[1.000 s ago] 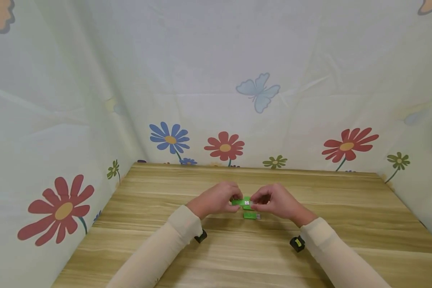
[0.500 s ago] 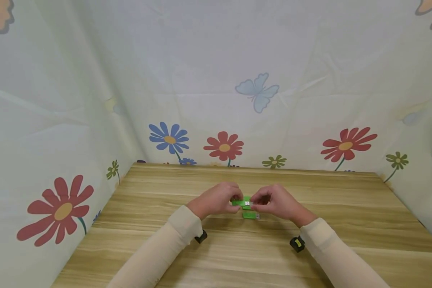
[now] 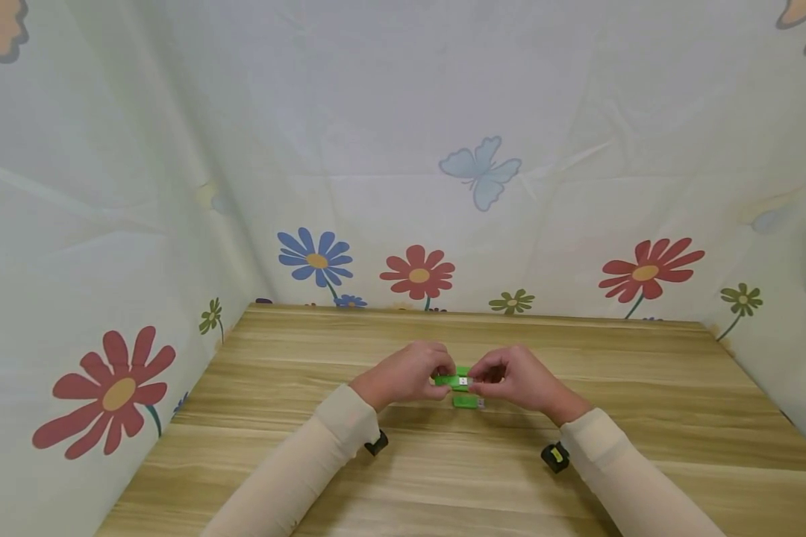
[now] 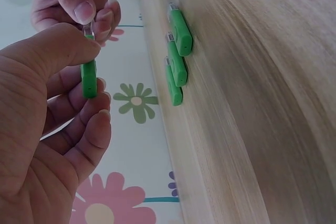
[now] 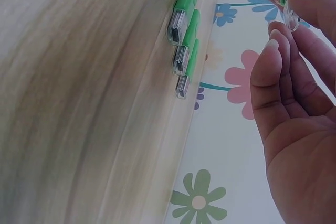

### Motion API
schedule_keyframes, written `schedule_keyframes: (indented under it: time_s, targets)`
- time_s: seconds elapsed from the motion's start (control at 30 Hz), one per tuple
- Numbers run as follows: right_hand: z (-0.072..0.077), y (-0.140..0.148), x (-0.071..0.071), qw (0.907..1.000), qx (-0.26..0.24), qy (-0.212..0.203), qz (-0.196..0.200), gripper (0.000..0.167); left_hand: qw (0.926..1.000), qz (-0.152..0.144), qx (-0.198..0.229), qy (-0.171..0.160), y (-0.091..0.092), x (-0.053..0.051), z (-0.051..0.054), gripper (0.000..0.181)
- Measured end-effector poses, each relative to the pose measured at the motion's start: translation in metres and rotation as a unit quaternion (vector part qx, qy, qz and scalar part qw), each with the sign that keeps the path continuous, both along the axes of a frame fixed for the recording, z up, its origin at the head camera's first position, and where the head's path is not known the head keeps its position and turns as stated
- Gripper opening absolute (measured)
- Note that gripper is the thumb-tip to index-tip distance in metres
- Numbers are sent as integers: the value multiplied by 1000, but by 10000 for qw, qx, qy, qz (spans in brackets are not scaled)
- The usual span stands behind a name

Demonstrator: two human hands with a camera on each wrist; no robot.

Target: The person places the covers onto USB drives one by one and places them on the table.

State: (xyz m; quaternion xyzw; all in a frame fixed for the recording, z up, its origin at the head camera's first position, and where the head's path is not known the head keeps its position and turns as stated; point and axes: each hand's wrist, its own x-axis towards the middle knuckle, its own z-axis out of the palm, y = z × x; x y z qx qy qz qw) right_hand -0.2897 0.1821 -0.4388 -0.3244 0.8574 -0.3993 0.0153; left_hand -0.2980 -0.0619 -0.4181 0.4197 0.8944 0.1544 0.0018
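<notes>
My left hand (image 3: pixel 410 373) pinches a green USB stick (image 4: pixel 89 77) between thumb and fingers, holding it above the table. The stick's metal connector (image 3: pixel 463 381) points toward my right hand (image 3: pixel 517 377). That hand pinches a small clear cap (image 5: pixel 291 18) at the connector end. How far the cap sits over the connector, I cannot tell. Beneath the hands, three more green USB sticks lie in a row on the wooden table; the nearest stick (image 3: pixel 466 402) shows best in the head view. A clear cap (image 5: pixel 177 27) covers its connector. My hands partly hide the farther sticks.
The wooden table (image 3: pixel 403 477) reaches back to a white curtain (image 3: pixel 376 149) printed with flowers and butterflies. Curtain also hangs at the left and right sides. A black camera mount (image 3: pixel 554 456) sits under my right wrist, another (image 3: pixel 376 443) under my left.
The held USB stick has shifted very slightly right and toward me, with the left hand. Both hands keep their pinch. The sticks on the table have not moved.
</notes>
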Motion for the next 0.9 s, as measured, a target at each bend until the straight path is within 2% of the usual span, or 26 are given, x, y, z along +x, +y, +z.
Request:
schedule_keyframes:
  time_s: [0.9]
  targets:
    - [-2,1,1,9999,-62,77,75,12,9999,-67,6,85,3,-2,-4,15]
